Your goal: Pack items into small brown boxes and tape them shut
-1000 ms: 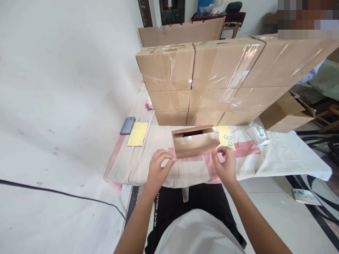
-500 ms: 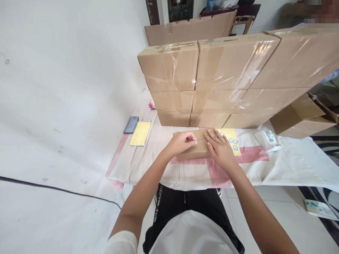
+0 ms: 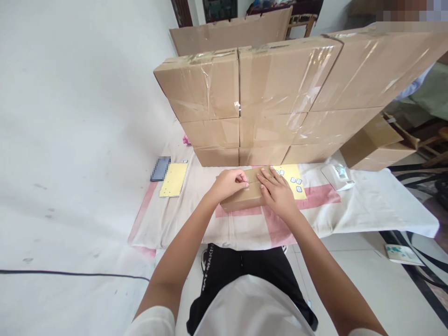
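A small brown cardboard box (image 3: 238,200) lies on the cloth-covered table in front of me. My left hand (image 3: 231,183) is over its left part, thumb and fingers pinched together low at the top face. Whatever is in that pinch is too small to make out. My right hand (image 3: 277,190) rests flat on the right part of the box with fingers spread. Just right of that hand, a yellow sheet (image 3: 301,193) bearing several small pale stickers (image 3: 293,180) is partly hidden by the hand and box.
Large taped cartons (image 3: 205,86) are stacked behind the small box. To the left lie a phone (image 3: 160,169) and another yellow sheet (image 3: 174,179). A white device (image 3: 339,176) and an open carton (image 3: 380,156) stand to the right. A person (image 3: 402,10) is partly visible at the far right.
The camera view has turned slightly, so the scene sits further left in the picture. Both hands keep nearly the same places on the box, the left still pinched and the right still flat.
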Tool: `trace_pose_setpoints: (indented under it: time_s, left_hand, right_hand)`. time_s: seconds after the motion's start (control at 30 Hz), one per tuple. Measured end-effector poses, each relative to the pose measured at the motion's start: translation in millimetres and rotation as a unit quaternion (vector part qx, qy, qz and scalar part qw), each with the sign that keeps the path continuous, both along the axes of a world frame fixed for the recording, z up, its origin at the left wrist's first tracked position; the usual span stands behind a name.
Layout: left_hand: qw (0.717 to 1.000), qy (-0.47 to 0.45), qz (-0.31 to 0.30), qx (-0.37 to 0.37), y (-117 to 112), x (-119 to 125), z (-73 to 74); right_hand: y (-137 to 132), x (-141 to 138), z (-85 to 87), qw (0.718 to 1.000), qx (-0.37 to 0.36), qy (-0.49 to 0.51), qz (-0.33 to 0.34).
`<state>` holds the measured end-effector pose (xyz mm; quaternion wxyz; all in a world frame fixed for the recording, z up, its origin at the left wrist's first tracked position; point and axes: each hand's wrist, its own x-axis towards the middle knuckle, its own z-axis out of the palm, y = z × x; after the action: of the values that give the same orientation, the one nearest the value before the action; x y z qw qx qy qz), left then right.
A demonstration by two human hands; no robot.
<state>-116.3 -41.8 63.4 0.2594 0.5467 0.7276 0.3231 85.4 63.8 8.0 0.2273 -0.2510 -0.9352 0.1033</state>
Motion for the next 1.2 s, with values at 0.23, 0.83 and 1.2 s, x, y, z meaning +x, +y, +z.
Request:
trace_pose_setpoints:
  time_s: [0.23, 0.83, 1.2]
  left_hand:
    - [0.988, 0.142, 0.061, 0.008, -2.0, 22.4, -1.1]
    - [0.944, 0.147, 0.296, -0.005, -8.8, -55.0, -45.9]
    - [0.838, 0.257, 0.474, -0.079, -176.8, -253.7, -130.6]
  right_hand:
    - [2.2, -0.5, -3.8, 1.0, 0.011, 0.021, 0.006]
    - [-4.3, -2.9, -4.4, 0.999, -0.005, 0.045, -0.013]
    - [-2.4, -9.4, -12.4, 0.995, 0.003, 0.098, -0.023]
